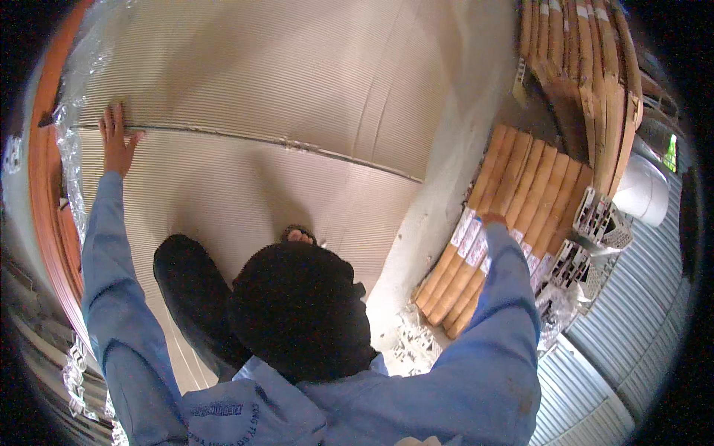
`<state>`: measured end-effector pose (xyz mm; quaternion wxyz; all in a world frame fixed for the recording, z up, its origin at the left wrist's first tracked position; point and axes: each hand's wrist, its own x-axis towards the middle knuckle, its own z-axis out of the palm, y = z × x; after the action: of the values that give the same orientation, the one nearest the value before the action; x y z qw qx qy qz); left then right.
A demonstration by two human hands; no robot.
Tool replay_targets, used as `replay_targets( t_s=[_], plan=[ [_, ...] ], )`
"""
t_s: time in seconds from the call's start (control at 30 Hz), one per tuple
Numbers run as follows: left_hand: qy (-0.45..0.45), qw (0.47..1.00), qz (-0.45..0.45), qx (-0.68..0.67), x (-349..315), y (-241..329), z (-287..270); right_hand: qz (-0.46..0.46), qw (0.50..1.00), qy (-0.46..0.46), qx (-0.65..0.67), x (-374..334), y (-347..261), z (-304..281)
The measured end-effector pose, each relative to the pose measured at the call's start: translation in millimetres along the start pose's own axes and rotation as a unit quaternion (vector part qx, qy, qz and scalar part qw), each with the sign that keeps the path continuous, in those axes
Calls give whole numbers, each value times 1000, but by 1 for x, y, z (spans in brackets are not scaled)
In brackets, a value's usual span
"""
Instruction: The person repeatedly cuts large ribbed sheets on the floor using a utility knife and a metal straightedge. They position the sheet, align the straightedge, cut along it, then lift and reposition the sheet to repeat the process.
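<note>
Below me lie large beige corrugated sheets: a far sheet [297,67] and a near sheet [223,167], which meet along a dark seam. At the left end of that seam my left hand [119,145] rests with its fingers spread. Off to the right, my right hand [493,218] is at a row of long brown cardboard packages [520,175] with white labels. Its fingers are mostly hidden, so whether it grips one or only touches it is unclear. My foot in a dark sandal [300,235] and my dark-trousered knee [186,271] are over the near sheet.
Clear plastic wrap [71,156] and a reddish-brown frame [46,171] edge the left side. More brown packages [573,37] stand at the far right. White slotted plastic crates [604,219], a white rounded container [643,192] and a corrugated metal wall [639,290] lie beyond.
</note>
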<state>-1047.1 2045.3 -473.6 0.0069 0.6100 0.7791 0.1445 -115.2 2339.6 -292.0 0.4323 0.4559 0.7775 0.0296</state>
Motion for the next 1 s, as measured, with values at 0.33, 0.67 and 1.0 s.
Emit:
replay_targets(
  t_s=[0.33,0.67,1.0],
  plan=[
    [-88,995,-43,-13,-19,102,-15,310,822,112,464,144,-167,-70],
    [20,998,-49,-46,-3,180,-22,370,784,89,491,229,-198,-29],
    [-307,948,89,-10,74,217,12,250,596,-117,754,251,-147,-35]
  ],
)
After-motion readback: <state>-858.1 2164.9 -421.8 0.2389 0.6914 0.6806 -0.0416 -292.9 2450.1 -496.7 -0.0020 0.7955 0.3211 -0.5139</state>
